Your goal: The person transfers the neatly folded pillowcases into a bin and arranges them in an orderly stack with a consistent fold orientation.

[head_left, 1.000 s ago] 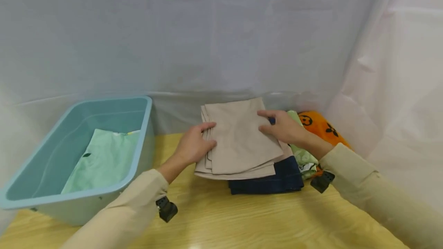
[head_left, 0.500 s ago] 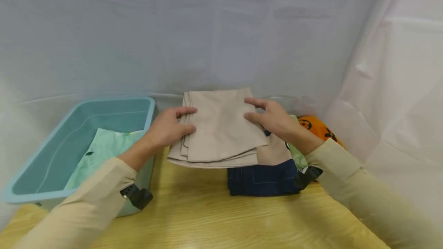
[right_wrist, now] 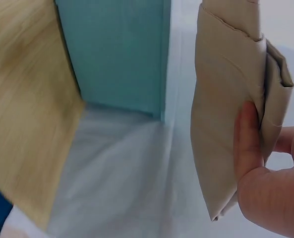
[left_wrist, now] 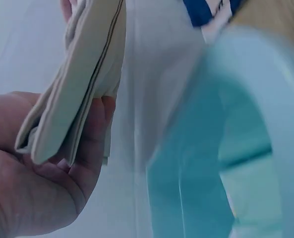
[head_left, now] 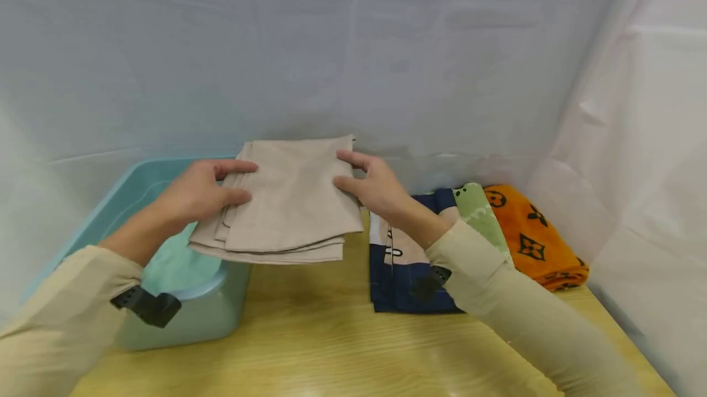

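Observation:
A folded beige cloth hangs in the air, held flat between both hands. My left hand grips its left side, where several layers show at the edge; in the left wrist view the fingers curl beneath the folds. On the opposite side my right hand pinches the cloth, and the right wrist view has fingers under it. The cloth's left part overlaps the right rim of a blue-green plastic tub. Inside the tub lies a mint-green cloth, partly hidden by the left hand and the beige cloth.
On the wooden table, right of the tub, lie a folded navy and beige cloth, a light green cloth and an orange cloth with dark motifs. The right forearm covers part of them. White sheeting closes off the back and right.
Both hands have carried the beige cloth leftward, off the navy and beige cloth to the tub's right side. The folded cloths at the right are now more exposed.

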{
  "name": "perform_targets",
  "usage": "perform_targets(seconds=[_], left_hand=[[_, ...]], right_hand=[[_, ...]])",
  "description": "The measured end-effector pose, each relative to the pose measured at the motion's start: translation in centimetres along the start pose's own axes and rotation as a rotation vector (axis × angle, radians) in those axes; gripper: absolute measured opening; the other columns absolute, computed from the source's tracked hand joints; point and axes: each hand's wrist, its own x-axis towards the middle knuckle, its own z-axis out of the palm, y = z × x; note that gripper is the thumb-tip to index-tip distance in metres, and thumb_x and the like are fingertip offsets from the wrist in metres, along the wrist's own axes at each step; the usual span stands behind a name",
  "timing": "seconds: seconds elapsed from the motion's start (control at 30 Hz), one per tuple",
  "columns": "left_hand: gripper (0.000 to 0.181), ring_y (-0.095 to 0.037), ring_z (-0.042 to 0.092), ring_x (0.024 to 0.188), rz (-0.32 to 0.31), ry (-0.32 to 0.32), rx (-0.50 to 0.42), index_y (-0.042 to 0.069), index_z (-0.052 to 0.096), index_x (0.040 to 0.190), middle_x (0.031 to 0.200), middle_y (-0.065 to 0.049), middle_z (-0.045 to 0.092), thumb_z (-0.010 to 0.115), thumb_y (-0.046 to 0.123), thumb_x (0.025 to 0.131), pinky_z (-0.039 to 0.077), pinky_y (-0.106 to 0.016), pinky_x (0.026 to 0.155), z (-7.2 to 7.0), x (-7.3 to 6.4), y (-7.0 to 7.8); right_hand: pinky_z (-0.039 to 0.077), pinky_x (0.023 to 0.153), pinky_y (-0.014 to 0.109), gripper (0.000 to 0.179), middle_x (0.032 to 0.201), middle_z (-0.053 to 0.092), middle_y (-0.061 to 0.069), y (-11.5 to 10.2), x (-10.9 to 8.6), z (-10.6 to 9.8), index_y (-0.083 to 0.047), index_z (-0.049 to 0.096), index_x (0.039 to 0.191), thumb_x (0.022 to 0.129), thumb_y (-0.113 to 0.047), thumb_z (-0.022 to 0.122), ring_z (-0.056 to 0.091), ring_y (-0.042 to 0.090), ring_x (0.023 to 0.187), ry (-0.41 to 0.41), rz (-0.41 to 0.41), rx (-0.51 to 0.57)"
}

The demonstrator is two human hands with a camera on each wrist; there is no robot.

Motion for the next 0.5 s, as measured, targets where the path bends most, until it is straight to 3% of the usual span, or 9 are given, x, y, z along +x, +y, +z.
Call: perform_targets(seconds=[0.2,0.27,0.33,0.5], left_hand=[[0.057,-0.047,0.03,0.13,-0.061,0.02,0.054,0.008,0.044,0.144,0.153,-0.028,0.015,0.064,0.025,0.093,0.04,-0.056,0.093,-2.5,-0.8,-3.4],[0.06,-0.049,0.025,0.132,-0.083,0.033,0.081,0.008,0.045,0.143,0.152,-0.029,0.017,0.066,0.03,0.092,0.036,-0.059,0.095,-3.4,-1.2,-4.5],[0.061,-0.051,0.02,0.133,-0.095,0.042,0.097,0.006,0.046,0.142,0.151,-0.03,0.016,0.067,0.032,0.09,0.032,-0.062,0.097,-4.3,-1.5,-5.6],[0.067,-0.054,0.019,0.131,-0.116,0.02,0.13,0.003,0.044,0.142,0.15,-0.034,0.014,0.066,0.037,0.09,0.032,-0.064,0.095,-6.2,-2.4,-7.9]], right_hand=[[0.053,0.076,0.03,0.055,0.147,0.038,0.003,-0.3,1.4,3.6,-0.019,0.037,0.148,0.097,-0.014,0.058,0.059,0.015,0.107,-0.033,-0.018,-0.013],[0.053,0.072,0.029,0.055,0.144,0.043,0.004,-0.6,1.9,4.8,-0.018,0.038,0.148,0.097,-0.014,0.058,0.062,0.012,0.096,-0.038,-0.025,-0.001],[0.051,0.064,0.028,0.055,0.134,0.053,0.007,-0.8,2.4,6.1,-0.018,0.038,0.148,0.097,-0.014,0.058,0.061,0.01,0.072,-0.038,-0.031,-0.003],[0.042,0.05,0.027,0.055,0.132,0.055,0.007,-1.0,3.4,9.1,-0.017,0.039,0.148,0.097,-0.014,0.058,0.037,0.012,0.042,-0.037,-0.047,-0.014]])
